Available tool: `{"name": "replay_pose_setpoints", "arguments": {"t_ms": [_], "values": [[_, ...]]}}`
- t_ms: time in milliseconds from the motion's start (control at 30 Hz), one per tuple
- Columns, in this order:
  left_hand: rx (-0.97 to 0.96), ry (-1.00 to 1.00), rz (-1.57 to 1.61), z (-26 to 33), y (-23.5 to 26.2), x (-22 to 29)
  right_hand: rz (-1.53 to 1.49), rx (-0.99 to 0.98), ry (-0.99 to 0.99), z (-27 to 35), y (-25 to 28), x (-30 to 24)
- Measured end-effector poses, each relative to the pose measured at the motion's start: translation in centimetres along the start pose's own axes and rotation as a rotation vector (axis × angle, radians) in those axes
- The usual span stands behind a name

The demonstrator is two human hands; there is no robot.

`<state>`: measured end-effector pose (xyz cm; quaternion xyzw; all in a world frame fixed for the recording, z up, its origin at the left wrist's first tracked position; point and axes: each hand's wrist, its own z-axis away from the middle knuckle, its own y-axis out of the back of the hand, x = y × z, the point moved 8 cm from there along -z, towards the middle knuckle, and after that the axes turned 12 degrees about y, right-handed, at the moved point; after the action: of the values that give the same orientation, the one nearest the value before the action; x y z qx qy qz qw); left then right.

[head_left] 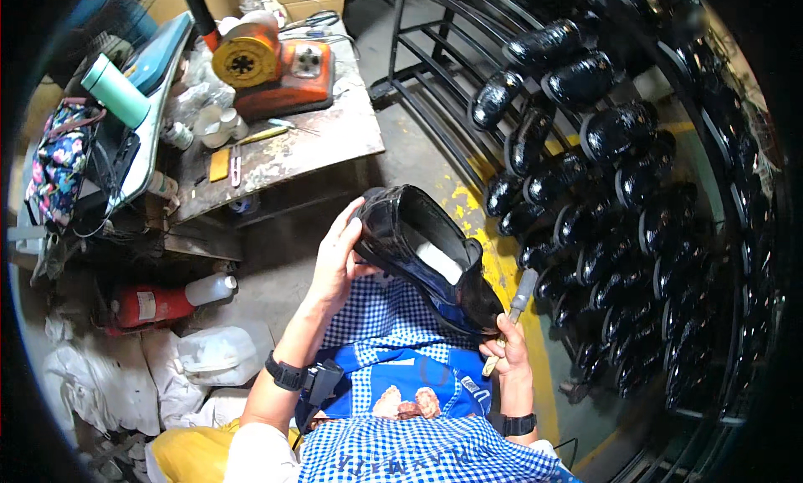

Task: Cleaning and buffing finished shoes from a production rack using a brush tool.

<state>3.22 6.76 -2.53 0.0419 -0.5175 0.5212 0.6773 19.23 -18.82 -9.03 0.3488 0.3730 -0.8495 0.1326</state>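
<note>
left hand [339, 253] grips black shoe [421, 265]; long axis slants down-right to right hand [512, 349], closed round slim tool [524, 291].

The single view looks from the person's head, through the left one of two side-by-side cameras, steeply down and a little forward. Its wide fisheye bends straight edges and darkens toward the rim. The left hand [338, 250] and right hand [510, 347] sit near, mid-view; the apron [368, 320] lies nearest below, the counter [350, 123] farther off to the left, the black shoes [619, 132] to the right.
</note>
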Motion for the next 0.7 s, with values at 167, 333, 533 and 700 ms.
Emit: {"name": "replay_pose_setpoints", "arguments": {"t_ms": [167,333,533,700], "values": [[0.038,-0.090,0.181,-0.1,1.5,0.9,0.019,0.068,0.158,-2.7,-1.8,-0.5],[0.213,-0.295,0.002,-0.8,2.8,-1.5,-0.042,0.034,0.248,-7.6,-6.8,-2.3],[0.263,-0.470,-0.328,-0.1,1.9,-2.3,-0.024,0.132,0.254,-15.1,-13.1,-5.5],[0.289,-0.527,-0.427,0.2,1.5,-1.6,-0.011,0.165,0.329,-20.6,-18.9,-7.8]]}}
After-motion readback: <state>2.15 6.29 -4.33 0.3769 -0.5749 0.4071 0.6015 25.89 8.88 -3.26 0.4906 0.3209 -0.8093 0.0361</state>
